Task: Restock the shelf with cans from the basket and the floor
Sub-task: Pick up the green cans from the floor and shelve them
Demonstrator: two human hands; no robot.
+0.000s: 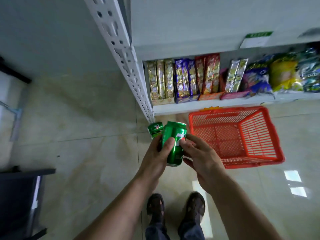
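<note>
My left hand (155, 157) grips a green soda can (174, 144), thumb across its front, held above the floor in front of the white shelf (190, 28). A second green can (155, 129) shows just beyond that hand's fingers; I cannot tell whether the hand holds it too. My right hand (200, 157) is at the first can's right side, its fingertips touching the label and its thumb below. The red plastic basket (225, 110) stands on the floor to the right, and its inside looks empty.
The shelf's perforated white upright (121, 49) runs down to the floor near the cans. The lower shelf board (207, 103) carries boxed and bagged snacks (187, 78). My feet (174, 207) are on pale glossy tiles. Dark furniture (20, 196) stands at the left.
</note>
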